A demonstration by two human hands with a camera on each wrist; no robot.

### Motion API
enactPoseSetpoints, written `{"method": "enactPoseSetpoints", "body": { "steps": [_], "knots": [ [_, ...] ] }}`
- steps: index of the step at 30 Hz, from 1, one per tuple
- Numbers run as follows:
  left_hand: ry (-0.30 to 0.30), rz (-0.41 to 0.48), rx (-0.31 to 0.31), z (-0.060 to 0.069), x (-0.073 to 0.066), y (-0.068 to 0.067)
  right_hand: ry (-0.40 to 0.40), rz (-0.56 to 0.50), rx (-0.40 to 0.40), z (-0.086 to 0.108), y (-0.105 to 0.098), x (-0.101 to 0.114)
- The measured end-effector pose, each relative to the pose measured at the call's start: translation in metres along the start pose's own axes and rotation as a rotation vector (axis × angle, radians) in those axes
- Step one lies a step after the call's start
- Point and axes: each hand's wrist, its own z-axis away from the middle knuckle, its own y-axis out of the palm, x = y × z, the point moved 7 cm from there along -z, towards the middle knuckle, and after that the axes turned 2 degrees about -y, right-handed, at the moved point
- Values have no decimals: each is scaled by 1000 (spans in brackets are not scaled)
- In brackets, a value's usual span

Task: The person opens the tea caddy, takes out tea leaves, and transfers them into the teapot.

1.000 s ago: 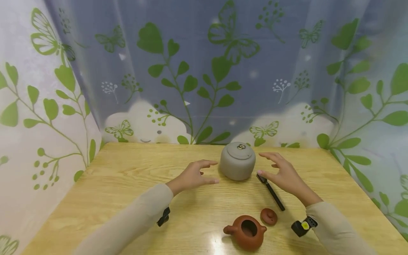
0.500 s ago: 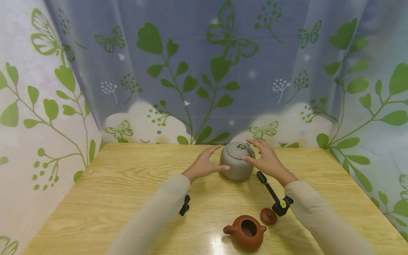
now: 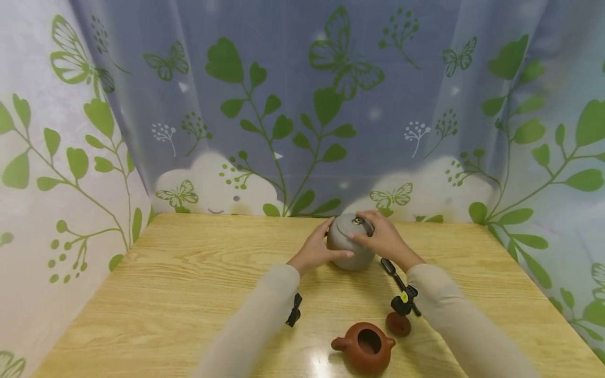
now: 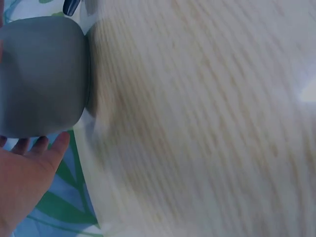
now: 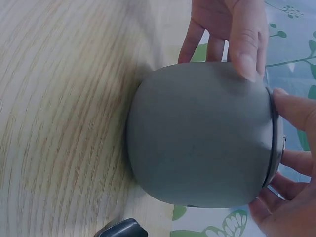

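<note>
A grey lidded jar (image 3: pixel 363 257) stands upright at the back of the table. My left hand (image 3: pixel 317 249) holds its left side, thumb across the front and fingers reaching behind. My right hand (image 3: pixel 386 239) is at the top right, gripping the edge of the jar's lid (image 3: pixel 347 226), which has a small metal ring knob (image 3: pixel 357 221). The right wrist view shows the right thumb on the lid's rim, its fingers at the opposite side. That lid sits on the jar (image 5: pixel 197 138). In the left wrist view, left fingertips (image 4: pixel 60 143) touch the jar's wall.
A black, long-handled tool (image 3: pixel 388 266) lies right of the jar, partly hidden by the right wrist camera (image 3: pixel 400 304). Nearer the front sit an uncovered reddish-brown teapot (image 3: pixel 364 363) and its small lid (image 3: pixel 398 325). A patterned curtain (image 3: pixel 283 105) hangs behind the wooden table (image 3: pixel 198 273).
Both hands have moved inward to the jar from either side. The left now holds its side; the right has come up onto the lid. Jar, teapot and black tool have stayed put.
</note>
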Motion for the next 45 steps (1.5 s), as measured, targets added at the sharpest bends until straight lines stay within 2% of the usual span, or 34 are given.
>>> {"method": "enactPoseSetpoints", "body": {
  "steps": [4,14,24,36,45],
  "knots": [
    [21,15,-14,1,-2,2,11,-4,14,1,3,1],
    [18,12,-32,-3,0,5,38,-33,60,0,8,-4],
    [7,46,-29,-4,2,7,50,-51,55,0,9,-4],
    [2,23,-63,-9,3,7,71,-64,33,1,5,-6],
    [5,12,-74,-9,3,7,54,-58,16,0,4,-7]
  ]
}}
